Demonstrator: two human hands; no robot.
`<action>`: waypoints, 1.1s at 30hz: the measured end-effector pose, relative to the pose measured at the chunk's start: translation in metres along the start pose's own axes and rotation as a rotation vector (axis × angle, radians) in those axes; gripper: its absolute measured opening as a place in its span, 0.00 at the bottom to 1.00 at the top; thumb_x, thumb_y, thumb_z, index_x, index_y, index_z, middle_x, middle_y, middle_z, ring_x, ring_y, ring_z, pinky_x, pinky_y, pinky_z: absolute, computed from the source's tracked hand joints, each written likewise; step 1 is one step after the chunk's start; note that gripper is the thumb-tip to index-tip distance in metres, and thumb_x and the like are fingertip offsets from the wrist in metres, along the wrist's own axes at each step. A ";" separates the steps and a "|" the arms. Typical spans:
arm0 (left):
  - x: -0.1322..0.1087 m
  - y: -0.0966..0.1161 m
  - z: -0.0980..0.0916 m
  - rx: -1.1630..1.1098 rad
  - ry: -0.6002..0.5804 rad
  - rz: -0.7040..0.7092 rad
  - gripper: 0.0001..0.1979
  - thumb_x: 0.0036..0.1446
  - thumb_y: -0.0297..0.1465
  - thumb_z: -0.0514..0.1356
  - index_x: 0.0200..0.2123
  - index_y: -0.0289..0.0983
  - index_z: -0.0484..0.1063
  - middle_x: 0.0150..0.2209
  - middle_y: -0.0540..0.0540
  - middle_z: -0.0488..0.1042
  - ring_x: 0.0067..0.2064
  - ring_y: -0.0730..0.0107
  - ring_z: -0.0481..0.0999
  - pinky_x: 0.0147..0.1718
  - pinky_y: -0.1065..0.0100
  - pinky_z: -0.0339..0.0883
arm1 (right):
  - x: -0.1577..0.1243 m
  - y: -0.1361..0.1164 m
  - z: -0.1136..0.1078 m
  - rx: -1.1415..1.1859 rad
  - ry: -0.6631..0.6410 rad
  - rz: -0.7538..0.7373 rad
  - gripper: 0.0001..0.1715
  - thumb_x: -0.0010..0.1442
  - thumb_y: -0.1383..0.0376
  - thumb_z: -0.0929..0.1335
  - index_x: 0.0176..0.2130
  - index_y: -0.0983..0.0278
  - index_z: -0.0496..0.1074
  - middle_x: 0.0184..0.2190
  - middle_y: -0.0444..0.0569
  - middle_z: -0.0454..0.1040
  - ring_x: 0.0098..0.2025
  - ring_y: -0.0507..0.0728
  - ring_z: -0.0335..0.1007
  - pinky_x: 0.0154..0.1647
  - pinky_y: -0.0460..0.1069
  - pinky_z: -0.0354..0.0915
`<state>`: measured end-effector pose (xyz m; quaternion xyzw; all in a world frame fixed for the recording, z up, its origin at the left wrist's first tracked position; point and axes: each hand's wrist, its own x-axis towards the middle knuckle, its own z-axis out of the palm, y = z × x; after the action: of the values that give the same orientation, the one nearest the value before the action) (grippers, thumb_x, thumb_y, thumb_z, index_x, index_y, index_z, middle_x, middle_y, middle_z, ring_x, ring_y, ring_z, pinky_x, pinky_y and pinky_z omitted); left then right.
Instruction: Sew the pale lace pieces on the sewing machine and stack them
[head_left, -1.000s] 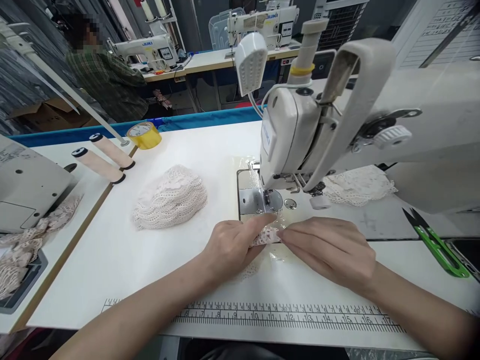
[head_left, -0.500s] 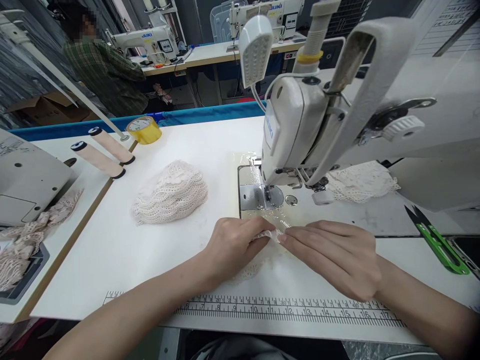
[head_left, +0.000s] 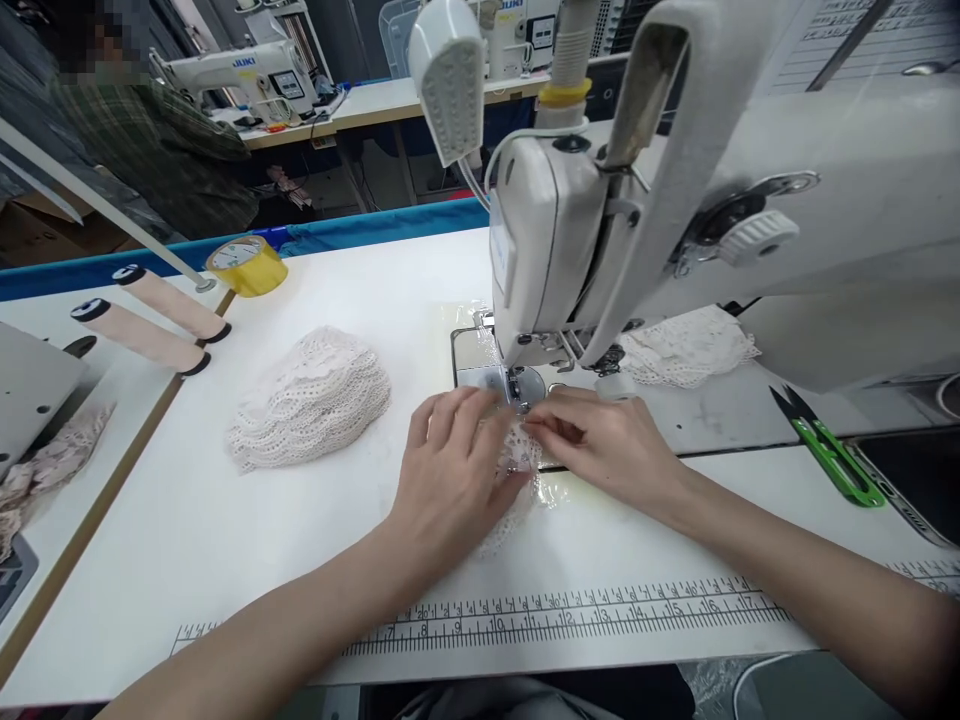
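Observation:
A small piece of cream lace (head_left: 517,455) lies at the front of the needle plate of a white sewing machine (head_left: 555,230), one end close under the presser foot (head_left: 516,385). My left hand (head_left: 454,470) rests over the lace's left side, fingers stretched forward and thumb apart, with lace showing in the gap; its fingertips are a little blurred. On the other side, my right hand (head_left: 600,435) has thumb and fingers pinched together at the lace's upper right edge by the foot. The fingers partly hide the needle area.
A pile of cream lace (head_left: 311,400) sits left; more lace (head_left: 686,345) lies behind the needle. Green thread snips (head_left: 832,450) are at right beside a dark phone-like object (head_left: 911,475). Thread cones (head_left: 154,335) and yellow tape (head_left: 247,268) stand back left. A person (head_left: 150,150) works beyond.
Both hands have moved forward with the lace, up to the presser foot. The left hand's pinch has loosened into stretched fingers; the right has gone from flat fingers to a pinch. The view has shifted.

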<state>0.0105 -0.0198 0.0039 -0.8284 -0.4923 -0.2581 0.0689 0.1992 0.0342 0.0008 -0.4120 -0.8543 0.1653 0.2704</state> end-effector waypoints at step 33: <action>0.009 -0.010 0.010 0.135 -0.082 0.144 0.17 0.67 0.37 0.52 0.54 0.36 0.70 0.52 0.43 0.76 0.56 0.57 0.72 0.56 0.51 0.52 | -0.007 0.006 0.000 -0.627 0.065 -0.324 0.17 0.62 0.73 0.62 0.46 0.67 0.76 0.27 0.48 0.78 0.33 0.55 0.71 0.27 0.51 0.53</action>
<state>0.0089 -0.0042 -0.0013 -0.8650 -0.4501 -0.1845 0.1228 0.2070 0.0327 -0.0044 -0.3393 -0.9087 -0.1630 0.1806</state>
